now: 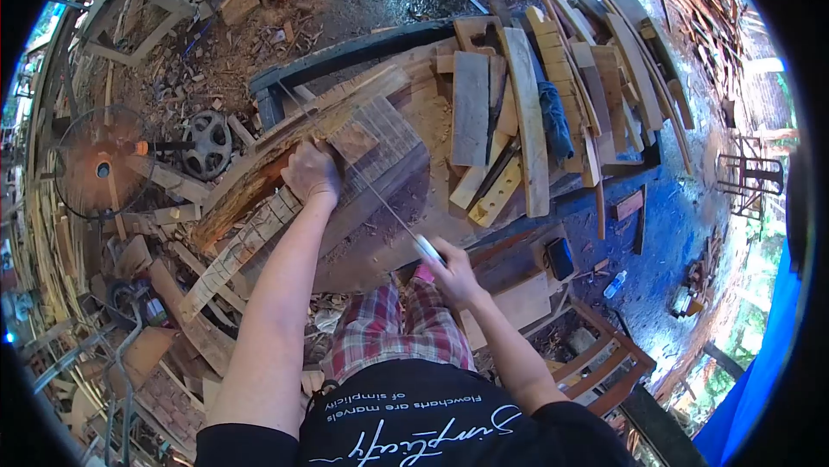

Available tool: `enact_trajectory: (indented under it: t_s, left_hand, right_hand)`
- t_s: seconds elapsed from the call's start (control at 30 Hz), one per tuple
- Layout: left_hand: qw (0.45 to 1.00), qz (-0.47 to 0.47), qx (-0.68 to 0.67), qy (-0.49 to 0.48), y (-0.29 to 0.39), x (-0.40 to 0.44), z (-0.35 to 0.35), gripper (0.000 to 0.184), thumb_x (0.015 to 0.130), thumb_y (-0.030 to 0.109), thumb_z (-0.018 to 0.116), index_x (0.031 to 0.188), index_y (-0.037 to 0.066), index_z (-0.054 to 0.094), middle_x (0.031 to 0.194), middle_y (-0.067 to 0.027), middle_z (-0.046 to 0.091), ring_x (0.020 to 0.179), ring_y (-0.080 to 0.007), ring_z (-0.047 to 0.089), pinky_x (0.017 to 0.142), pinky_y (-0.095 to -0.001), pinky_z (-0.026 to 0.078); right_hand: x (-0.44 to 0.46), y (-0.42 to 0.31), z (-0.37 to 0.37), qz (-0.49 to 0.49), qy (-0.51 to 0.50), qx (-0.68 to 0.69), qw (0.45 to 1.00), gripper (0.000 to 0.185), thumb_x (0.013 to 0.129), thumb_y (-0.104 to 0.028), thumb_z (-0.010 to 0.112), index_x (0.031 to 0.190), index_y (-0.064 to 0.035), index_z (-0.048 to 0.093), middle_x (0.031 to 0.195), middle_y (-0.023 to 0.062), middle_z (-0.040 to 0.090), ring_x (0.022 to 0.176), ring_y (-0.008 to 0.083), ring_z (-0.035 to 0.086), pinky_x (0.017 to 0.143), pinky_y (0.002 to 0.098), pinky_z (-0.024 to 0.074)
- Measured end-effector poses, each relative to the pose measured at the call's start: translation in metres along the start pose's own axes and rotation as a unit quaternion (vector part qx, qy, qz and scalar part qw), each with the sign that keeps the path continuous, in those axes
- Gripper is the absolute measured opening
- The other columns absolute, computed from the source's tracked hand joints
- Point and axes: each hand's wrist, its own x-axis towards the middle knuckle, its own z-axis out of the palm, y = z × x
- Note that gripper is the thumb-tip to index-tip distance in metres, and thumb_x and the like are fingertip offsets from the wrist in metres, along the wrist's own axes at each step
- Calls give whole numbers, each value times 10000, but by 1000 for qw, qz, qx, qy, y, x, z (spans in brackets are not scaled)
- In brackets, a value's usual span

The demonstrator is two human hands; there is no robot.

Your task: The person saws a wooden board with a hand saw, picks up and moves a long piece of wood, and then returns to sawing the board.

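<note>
My right hand (458, 274) is wrapped around the pale handle of a handsaw (380, 196). Its long, thin blade shows almost edge-on, running up and left across the wood past my left hand. My left hand (311, 175) is closed over a weathered wooden board (272, 227), close beside the blade, with its fingertips partly hidden. Just right of the blade lies a grey, grooved wooden block (393, 141), with a smaller brown wood piece (353, 141) at its left end. Whether the blade sits inside a cut cannot be made out.
Several planks (522, 113) are piled on the right of the low bench (363, 46), with a blue cloth (553, 122) among them. A round fan (102, 165) and a spoked wheel (206, 145) stand left. A wooden chair (604, 355) is at lower right.
</note>
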Motion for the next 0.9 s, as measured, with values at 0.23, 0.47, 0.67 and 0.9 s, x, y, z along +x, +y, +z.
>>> enact_trajectory:
  t_s: [0.23, 0.47, 0.67, 0.9]
  left_hand:
    - [998, -7, -65, 16, -1, -1, -1, 371, 910, 388, 391, 893, 101, 626, 849, -154, 662, 859, -334, 626, 736, -473, 401]
    - [999, -30, -11, -34, 3, -3, -7, 291, 895, 322, 429, 934, 121, 636, 884, -121, 664, 883, -293, 618, 757, -430, 393]
    - [997, -43, -46, -44, 5, -2, -13, 299, 891, 338, 432, 919, 123, 638, 869, -125, 663, 880, -297, 620, 751, -429, 394]
    - [998, -27, -43, -21, 1, -1, -4, 316, 896, 350, 432, 916, 117, 646, 863, -118, 669, 880, -296, 624, 738, -437, 400]
  right_hand:
    - [12, -7, 8, 24, 5, -38, 999, 366, 855, -360, 573, 910, 1, 601, 726, 138, 606, 633, 201, 574, 615, 345, 447]
    - [21, -6, 11, 4, 25, -44, 999, 396, 848, -391, 567, 901, 1, 589, 721, 162, 601, 660, 250, 614, 618, 358, 462]
    - [13, -6, 14, -11, 54, -77, 995, 360, 843, -364, 585, 918, -12, 593, 707, 167, 607, 665, 292, 633, 628, 374, 476]
    - [21, -11, 12, 0, 24, -86, 996, 381, 835, -396, 586, 895, -20, 590, 741, 194, 612, 666, 361, 608, 617, 406, 463]
